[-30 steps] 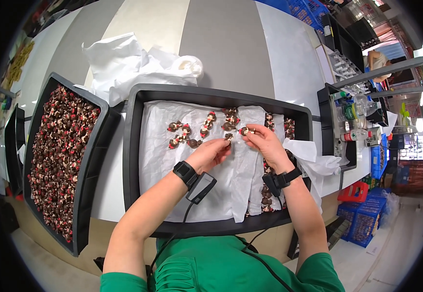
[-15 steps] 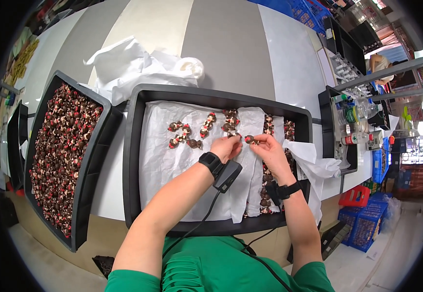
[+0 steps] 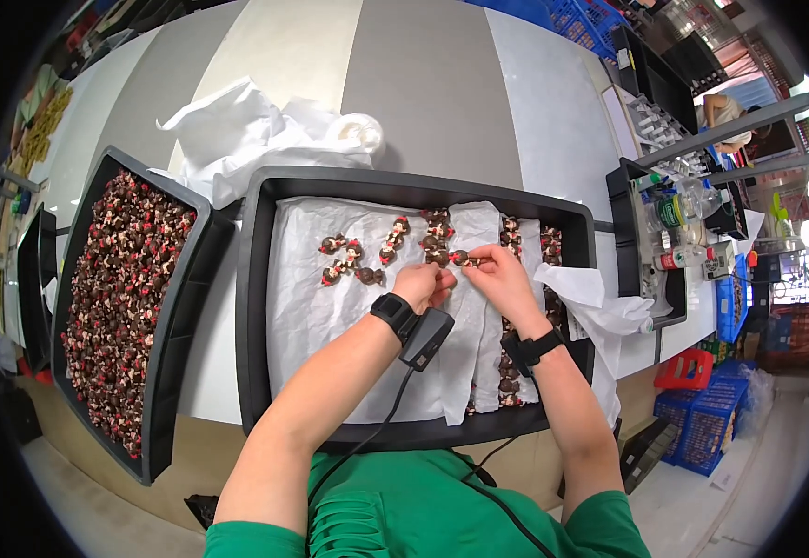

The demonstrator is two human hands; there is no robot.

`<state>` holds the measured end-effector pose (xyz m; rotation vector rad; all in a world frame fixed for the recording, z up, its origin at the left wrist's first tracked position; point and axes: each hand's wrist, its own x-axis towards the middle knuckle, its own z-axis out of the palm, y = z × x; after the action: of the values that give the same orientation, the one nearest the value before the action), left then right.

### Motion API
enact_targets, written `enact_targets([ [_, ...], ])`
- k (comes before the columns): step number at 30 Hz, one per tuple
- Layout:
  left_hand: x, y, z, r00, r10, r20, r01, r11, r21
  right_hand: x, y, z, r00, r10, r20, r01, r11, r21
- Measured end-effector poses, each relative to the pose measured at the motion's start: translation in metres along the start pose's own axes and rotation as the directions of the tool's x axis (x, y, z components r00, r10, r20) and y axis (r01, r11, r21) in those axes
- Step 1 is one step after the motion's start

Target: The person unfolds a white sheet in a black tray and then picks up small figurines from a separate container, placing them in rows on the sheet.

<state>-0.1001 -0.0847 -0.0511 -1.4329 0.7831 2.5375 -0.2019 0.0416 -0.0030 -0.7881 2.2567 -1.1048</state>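
A black tray [image 3: 248, 307] lined with white paper [image 3: 316, 335] lies before me. On the paper are small brown, cream and red figurines, a few loose at the left and a short upright row [image 3: 436, 228] near the middle. My right hand [image 3: 502, 284] pinches one small figurine [image 3: 461, 258] between thumb and fingertips, close to the lower end of that row. Just left of it, my left hand [image 3: 421, 286] is closed with its fingers curled, its fingertips at the row's lower end. Whatever it may hold is hidden by the fingers.
A second black tray [image 3: 181, 325] at the left is heaped with similar figurines [image 3: 121, 307]. Crumpled white paper [image 3: 256, 130] lies behind the lined tray, and a loose sheet [image 3: 576, 288] hangs over its right side. Farther right stand bottles [image 3: 674, 212] and blue crates [image 3: 697, 418].
My right hand has moved slightly left with the figurine, bringing it up to the row. My left hand has drawn a little left and down, its fingers curling more.
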Motion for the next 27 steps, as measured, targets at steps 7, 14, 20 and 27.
enact_targets([
  [7, 0.012, -0.005, -0.025, 0.998, -0.001, 0.064, -0.002, 0.999, 0.043, 0.003, -0.007, 0.030, 0.994, -0.081, 0.075, 0.093, 0.980, -0.174],
  [14, -0.044, -0.003, -0.033, 0.998, 0.027, 0.058, -0.033, 0.994, 0.100, 0.005, -0.002, 0.034, 0.991, -0.071, 0.110, 0.096, 0.966, -0.240],
  [20, -0.047, 0.041, -0.074, 0.635, 0.705, 0.315, -0.559, 0.137, 0.818, 0.006, 0.000, 0.046, 0.990, -0.121, 0.069, 0.134, 0.965, -0.227],
  [27, -0.031, 0.056, -0.066, 0.537, 0.719, 0.442, -0.242, -0.371, 0.897, -0.001, -0.012, 0.050, 0.980, -0.199, 0.024, 0.191, 0.893, -0.408],
])
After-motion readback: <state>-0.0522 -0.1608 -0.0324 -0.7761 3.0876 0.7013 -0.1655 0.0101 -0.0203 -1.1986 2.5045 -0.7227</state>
